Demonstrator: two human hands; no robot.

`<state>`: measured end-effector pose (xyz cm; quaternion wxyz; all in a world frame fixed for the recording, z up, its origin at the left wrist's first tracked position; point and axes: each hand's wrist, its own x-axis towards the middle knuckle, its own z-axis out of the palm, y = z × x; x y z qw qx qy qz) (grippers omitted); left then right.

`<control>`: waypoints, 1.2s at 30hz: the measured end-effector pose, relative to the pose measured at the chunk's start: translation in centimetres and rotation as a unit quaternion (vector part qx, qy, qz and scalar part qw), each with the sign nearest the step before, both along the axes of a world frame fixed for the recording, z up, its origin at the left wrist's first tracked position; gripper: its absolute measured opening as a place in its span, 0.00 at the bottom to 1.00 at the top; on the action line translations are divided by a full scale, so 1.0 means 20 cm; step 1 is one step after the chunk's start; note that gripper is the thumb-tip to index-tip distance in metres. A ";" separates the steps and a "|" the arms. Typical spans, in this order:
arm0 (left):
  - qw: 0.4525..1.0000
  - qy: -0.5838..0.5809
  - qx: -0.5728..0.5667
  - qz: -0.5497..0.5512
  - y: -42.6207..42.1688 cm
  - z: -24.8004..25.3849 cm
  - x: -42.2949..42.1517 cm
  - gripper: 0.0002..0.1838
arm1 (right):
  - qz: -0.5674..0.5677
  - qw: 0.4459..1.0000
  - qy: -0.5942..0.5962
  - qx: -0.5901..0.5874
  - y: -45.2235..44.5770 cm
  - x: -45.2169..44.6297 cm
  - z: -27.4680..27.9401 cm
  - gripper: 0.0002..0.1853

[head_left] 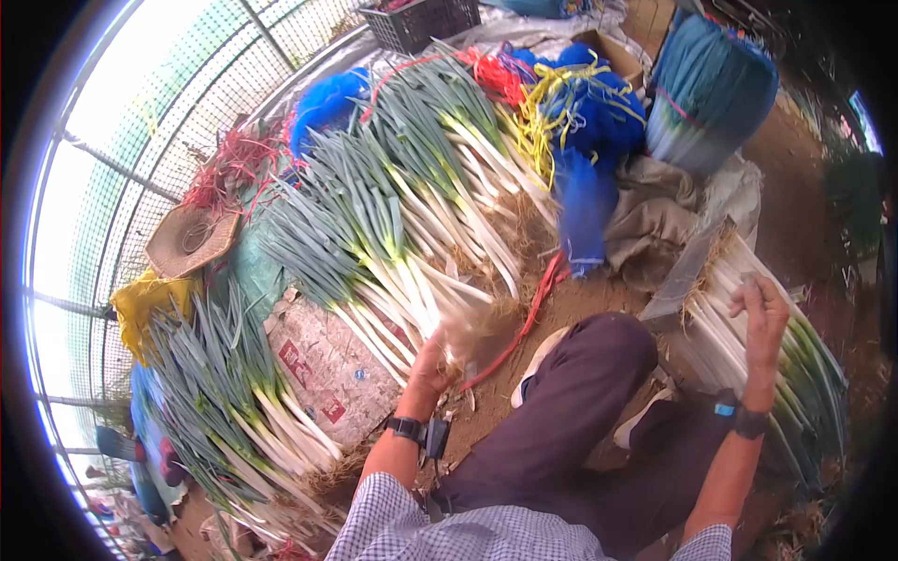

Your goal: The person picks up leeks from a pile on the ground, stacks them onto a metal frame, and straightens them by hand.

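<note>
My left hand (431, 367) is closed around the white lower stalk of a green onion, whose root end (475, 338) beside it is smeared by motion. A wide row of green onions (379, 196) lies just beyond it, leaves pointing away and roots toward me. My right hand (762, 316) is raised over another pile of green onions (795, 365) on my right. Its fingers are curled in, and whatever they may hold is too small to make out. Across the dirt near my left hand runs a red strip (533, 313).
More green onions (234, 393) lie at the left, near a woven hat (192, 240) and yellow sack (154, 304). Blue netting (594, 112) with yellow ties and a wrapped blue-green bundle (711, 89) stand at the back right. My bent knee (613, 341) lies between the piles.
</note>
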<state>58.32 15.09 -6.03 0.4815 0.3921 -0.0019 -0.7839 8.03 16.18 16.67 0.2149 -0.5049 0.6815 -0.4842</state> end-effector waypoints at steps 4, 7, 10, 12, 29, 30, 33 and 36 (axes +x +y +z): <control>0.995 -0.071 -0.032 -0.061 0.11 0.57 -0.08 0.18 | 0.134 0.976 -0.170 -0.015 -0.16 0.60 0.19 0.12; 0.991 -0.037 -0.072 -0.106 0.26 0.91 -0.05 0.21 | 0.282 0.945 -0.159 0.052 -0.32 1.06 0.06 0.20; 0.982 0.044 -0.073 -0.167 0.44 1.04 0.01 0.22 | 0.388 0.847 -0.279 0.231 -0.41 1.44 -0.34 0.33; 0.971 0.060 -0.085 -0.215 0.53 1.03 0.06 0.22 | 0.360 0.793 -0.354 0.340 -0.39 1.68 -0.33 0.36; 0.862 -0.098 -0.161 -0.471 0.65 1.23 -0.25 0.17 | 0.363 0.673 -0.632 -0.123 -0.27 1.20 0.23 0.13; 0.824 -0.090 -0.240 -0.505 0.61 1.22 -0.31 0.18 | 0.358 0.693 -0.609 -0.142 -0.22 1.06 0.32 0.13; 0.748 -0.054 -0.379 -0.542 0.54 1.14 -0.60 0.27 | 0.260 0.788 -0.484 -0.278 0.15 0.59 0.69 0.13; 0.702 -0.058 -0.470 -0.533 0.66 1.60 -1.06 0.17 | 0.230 0.812 -0.403 -0.354 0.56 0.18 1.01 0.18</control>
